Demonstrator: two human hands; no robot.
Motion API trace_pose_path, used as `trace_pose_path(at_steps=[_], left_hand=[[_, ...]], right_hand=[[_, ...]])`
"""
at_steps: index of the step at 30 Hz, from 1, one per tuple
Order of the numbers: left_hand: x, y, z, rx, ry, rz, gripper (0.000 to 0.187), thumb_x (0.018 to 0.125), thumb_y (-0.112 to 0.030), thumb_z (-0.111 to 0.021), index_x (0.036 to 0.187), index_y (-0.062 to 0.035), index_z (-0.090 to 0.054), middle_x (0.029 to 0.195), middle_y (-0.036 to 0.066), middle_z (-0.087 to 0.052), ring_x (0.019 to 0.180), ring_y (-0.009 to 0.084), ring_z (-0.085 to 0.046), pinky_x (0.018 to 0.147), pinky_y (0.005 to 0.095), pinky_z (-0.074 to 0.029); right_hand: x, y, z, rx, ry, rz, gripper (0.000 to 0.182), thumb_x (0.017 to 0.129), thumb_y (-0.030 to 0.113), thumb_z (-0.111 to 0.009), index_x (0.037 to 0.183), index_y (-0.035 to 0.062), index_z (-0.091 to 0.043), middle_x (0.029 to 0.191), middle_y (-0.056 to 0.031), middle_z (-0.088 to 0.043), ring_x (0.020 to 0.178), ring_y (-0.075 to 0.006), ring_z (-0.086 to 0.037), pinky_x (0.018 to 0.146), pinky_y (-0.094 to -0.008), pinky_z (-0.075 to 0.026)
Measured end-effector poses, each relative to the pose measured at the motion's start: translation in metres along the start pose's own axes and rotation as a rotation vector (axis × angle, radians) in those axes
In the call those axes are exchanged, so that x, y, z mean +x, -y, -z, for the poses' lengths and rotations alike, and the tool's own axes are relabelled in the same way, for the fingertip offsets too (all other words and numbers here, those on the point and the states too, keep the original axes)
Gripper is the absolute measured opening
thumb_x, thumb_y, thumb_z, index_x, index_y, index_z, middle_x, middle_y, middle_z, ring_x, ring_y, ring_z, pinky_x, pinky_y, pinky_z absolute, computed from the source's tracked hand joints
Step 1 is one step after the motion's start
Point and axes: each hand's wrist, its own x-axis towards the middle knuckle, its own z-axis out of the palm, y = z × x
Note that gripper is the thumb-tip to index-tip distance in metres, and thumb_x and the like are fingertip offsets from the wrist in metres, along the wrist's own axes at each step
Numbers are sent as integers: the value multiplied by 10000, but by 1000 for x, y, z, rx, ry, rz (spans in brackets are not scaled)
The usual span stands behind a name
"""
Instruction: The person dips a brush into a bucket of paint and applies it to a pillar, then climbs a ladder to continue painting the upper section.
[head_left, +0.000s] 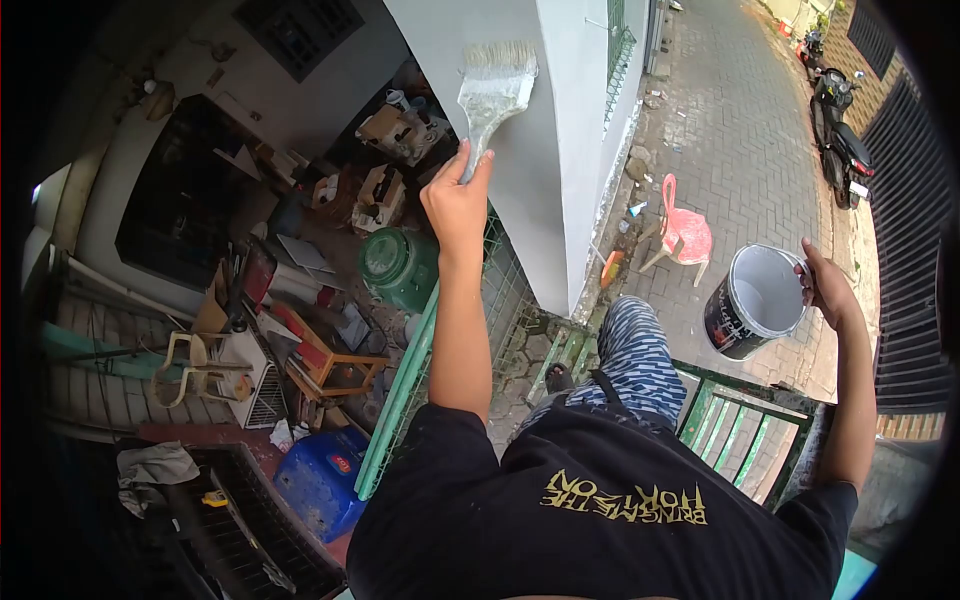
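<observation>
My left hand point(456, 203) is wrapped round the handle of a wide paintbrush point(492, 95), raised in front of me with its bristles upward. The bristles lie against the pale grey-white face of a wall pillar point(545, 180). White paint coats the brush head and runs onto the handle. Out to the right, my right hand point(828, 287) grips the rim of a dark paint bucket point(735, 318), which hangs tilted with its mouth toward me. Its inner wall is whitish.
Below me is a green metal frame point(745, 430) with slats. A pink chair point(685, 235) stands on the paved alley, with a motorcycle point(840, 135) farther along. To the left are a green railing point(410, 390), a green drum point(397, 265), a blue container point(322, 480) and cluttered furniture.
</observation>
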Motion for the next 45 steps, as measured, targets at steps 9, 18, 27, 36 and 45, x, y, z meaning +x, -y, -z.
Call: trace_pose_path(at_steps=[9,18,27,36,45], left_hand=[[-113,150,-31,356,523,315,425,707,-258,-759,1053,-28,-670,876,219,-670,800,336,-665,738,376,-515],[-24,141,-22,471,582,328,375,678,-296,-742,985,-84,-711,901,192,-671,882,342,-645,813,403,-502],[72,12,68,273,227,191,410,678,-279,-763,1016,-58,-694,876,204,-678,801,281,-682,743,327,-504],[57,34,27,-133,-148,84,398,743,-197,-767,1064,9,-653,881,203,-686,726,121,-650,678,259,-493],[-34,150,-25,-81,-11,100,401,740,-169,-774,1077,10,-649,958,206,-673,812,129,-660,706,261,-500]], right_hand=[[5,1,0,-22,18,25,537,882,584,-469,735,70,-519,569,28,-384,469,-109,-359,469,-251,-342],[-4,6,-3,-4,33,12,514,892,560,-474,759,65,-519,593,23,-398,488,-106,-370,472,-255,-352],[1,5,-2,-10,25,2,512,897,552,-468,753,63,-513,583,25,-393,478,-110,-370,466,-260,-355],[0,4,-3,-25,8,8,525,896,550,-474,752,47,-525,576,17,-398,460,-123,-387,448,-265,-347],[0,4,-3,-19,11,30,518,893,538,-491,769,38,-536,585,4,-415,464,-129,-403,455,-271,-367]])
